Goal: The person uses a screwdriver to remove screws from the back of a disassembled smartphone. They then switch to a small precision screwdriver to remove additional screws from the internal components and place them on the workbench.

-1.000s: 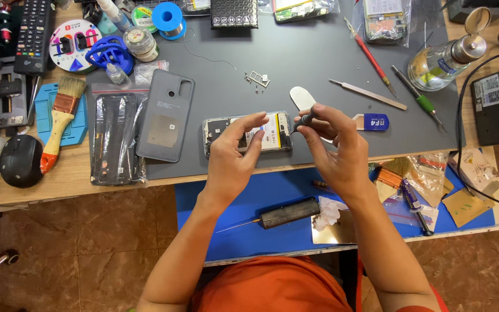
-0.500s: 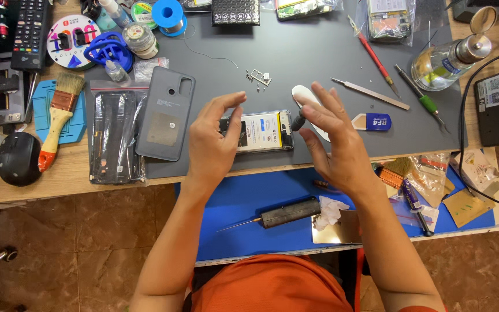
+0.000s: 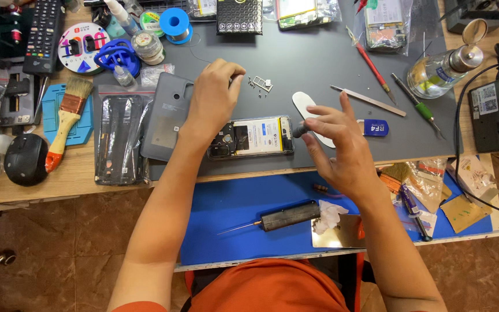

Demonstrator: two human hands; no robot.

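An opened phone [image 3: 255, 137], its battery and board exposed, lies flat on the grey mat [image 3: 319, 34]. My left hand [image 3: 213, 95] reaches over the phone's left end. Its curled fingertips are beside small metal parts and a card tray [image 3: 261, 84], and I cannot see whether they hold anything. My right hand [image 3: 339, 147] is just right of the phone, with thumb and forefinger pinched on a small dark tool [image 3: 299, 130] at the phone's right edge. The grey back cover [image 3: 166, 115] lies left of the phone, partly under my left wrist.
A white pry pick [image 3: 302, 105], tweezers [image 3: 368, 100], a blue stick [image 3: 375, 127], two screwdrivers and a glass bottle [image 3: 443, 69] lie to the right. A brush [image 3: 67, 115], phone frames and a black round object [image 3: 25, 159] are on the left. A blue tray [image 3: 232, 202] below holds a black-handled probe [image 3: 290, 215].
My left hand left the phone and moved up toward the small metal parts. The phone now rests flat on the mat. My right hand lowered, still pinching the dark tool.
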